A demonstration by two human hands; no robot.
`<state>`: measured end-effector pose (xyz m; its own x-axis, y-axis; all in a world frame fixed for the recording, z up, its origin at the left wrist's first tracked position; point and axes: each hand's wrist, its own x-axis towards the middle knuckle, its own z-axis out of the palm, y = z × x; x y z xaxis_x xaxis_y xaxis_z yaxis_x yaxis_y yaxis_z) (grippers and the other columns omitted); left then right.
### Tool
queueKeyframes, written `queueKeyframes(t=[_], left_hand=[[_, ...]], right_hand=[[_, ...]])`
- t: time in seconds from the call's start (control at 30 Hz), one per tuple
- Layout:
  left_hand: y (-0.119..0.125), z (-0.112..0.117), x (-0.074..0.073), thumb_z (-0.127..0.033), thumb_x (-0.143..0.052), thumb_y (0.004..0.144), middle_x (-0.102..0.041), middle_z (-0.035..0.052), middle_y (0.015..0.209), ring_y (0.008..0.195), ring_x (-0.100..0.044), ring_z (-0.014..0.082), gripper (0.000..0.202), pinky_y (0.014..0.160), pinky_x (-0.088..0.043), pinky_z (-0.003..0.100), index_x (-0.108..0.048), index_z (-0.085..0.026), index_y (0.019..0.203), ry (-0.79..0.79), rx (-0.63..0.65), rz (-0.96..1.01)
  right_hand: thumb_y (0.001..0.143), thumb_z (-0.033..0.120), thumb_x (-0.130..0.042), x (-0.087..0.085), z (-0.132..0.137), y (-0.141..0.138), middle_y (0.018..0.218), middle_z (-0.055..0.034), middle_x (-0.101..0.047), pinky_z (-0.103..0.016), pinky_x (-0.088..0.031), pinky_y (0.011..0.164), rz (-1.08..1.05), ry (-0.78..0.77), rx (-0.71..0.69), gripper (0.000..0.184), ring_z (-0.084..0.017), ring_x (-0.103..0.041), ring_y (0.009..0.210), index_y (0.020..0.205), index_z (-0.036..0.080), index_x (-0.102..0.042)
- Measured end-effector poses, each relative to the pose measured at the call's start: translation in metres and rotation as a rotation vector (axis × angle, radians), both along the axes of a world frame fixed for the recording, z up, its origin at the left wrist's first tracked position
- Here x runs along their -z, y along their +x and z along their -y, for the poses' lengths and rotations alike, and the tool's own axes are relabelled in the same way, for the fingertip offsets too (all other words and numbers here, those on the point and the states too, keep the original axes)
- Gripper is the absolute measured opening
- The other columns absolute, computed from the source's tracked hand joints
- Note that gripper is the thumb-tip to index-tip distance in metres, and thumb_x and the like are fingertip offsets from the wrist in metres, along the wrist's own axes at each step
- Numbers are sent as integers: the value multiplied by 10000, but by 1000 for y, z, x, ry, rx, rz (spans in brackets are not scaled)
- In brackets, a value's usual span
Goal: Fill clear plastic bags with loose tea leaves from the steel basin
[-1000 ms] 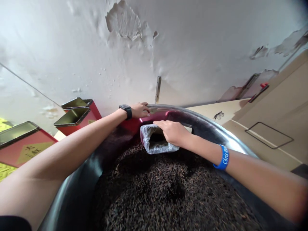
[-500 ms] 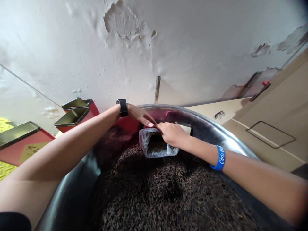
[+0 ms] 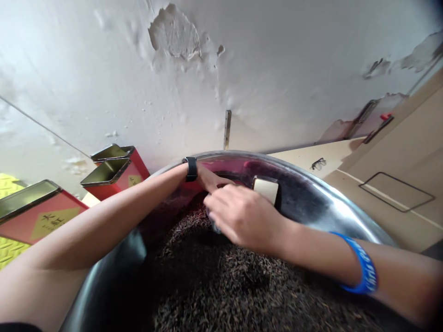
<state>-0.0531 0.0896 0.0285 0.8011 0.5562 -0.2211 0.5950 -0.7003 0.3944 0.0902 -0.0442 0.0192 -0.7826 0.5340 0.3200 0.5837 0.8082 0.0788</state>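
A wide metal basin holds a heap of dark, twisted dry leaves that look like loose tea. Near its far wall, both hands meet at a container lined with a clear plastic bag; only a sliver of plastic shows. My left hand, below a black watch, lies at the container's far left edge, its fingertips hidden behind the other hand. My right hand, slightly blurred, reaches across the opening with its fingers curled down over the bag. Just right of it, a cream rectangular panel with a dark rim leans inside the basin.
Open red tins stand left of the basin, another red tin nearer me on yellow textured matting. Eyeglasses lie on a pale surface at right, beside a cardboard-coloured panel. A peeling wall rises behind.
My right hand has come nearer and moved over the bag's opening, which it now covers. My left hand has shifted slightly right and down. The cream panel is more exposed.
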Motion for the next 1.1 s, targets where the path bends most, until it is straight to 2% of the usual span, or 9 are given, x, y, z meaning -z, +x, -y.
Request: queueKeyframes(t=[0.07,0.17,0.23,0.33,0.43,0.57,0.73,0.93,1.1], left_hand=[[-1,0,2,-381,-753,584,-465,33,1327,1187,-431,247,867,979,-373,309,-375,-202,1343,-150,58,-77],[-2,2,6,-393,-710,648,-280,77,1441,1285,-304,245,933,1057,-255,351,-212,-173,1406,-322,84,-108],[-1,3,9,-382,-705,657,-259,91,1448,1300,-280,242,959,1068,-227,357,-163,-162,1416,-339,75,-103],[4,4,14,-428,-724,616,-239,96,1456,1319,-240,260,1032,1079,-198,382,-134,-174,1423,-277,76,-155],[10,5,20,-516,-739,537,-122,111,1486,1350,-130,292,1148,1095,-140,411,-96,-191,1431,-181,98,-247],[16,6,24,-552,-703,548,-40,118,1494,1359,-41,305,1150,1101,-76,426,-71,-182,1434,-97,118,-282],[15,-1,25,-476,-713,530,-107,101,1490,1347,-108,318,1136,1092,-112,441,-84,-193,1432,-166,117,-245],[10,-8,25,-451,-681,582,-121,92,1489,1350,-136,269,1080,1095,-120,385,-73,-182,1433,-240,187,-176],[12,-4,25,-465,-709,559,-129,92,1488,1353,-122,280,1118,1096,-111,397,-66,-200,1434,-199,167,-216]], right_hand=[[908,301,-337,7,19,-6,963,-84,-615,-330,-429,725,90,-155,-246,294,-198,-549,868,1073,177,-545],[826,493,-483,34,30,-6,1091,-107,-579,-312,-449,621,234,-308,-363,475,-221,-564,880,1180,178,-495],[745,568,-554,49,26,-5,1123,-133,-557,-324,-451,582,320,-322,-325,612,-254,-573,879,1208,176,-480],[724,548,-595,57,18,-5,994,-120,-595,-319,-437,534,411,-311,-264,547,-251,-602,771,1122,177,-540],[772,449,-594,50,10,-6,880,-84,-629,-288,-396,480,482,-306,-263,384,-212,-615,652,1061,196,-580],[827,337,-556,37,0,-1,719,-33,-637,-267,-361,460,485,-268,-257,178,-174,-610,591,912,202,-635],[820,113,-492,32,-7,8,804,-60,-652,-282,-405,483,380,-103,-72,159,-183,-619,618,891,160,-626],[801,34,-463,61,-24,4,825,-131,-676,-326,-469,585,437,-156,260,228,-233,-643,713,897,86,-663],[795,37,-472,60,-17,1,810,-144,-672,-343,-468,601,419,-155,264,208,-237,-639,714,872,82,-660]])
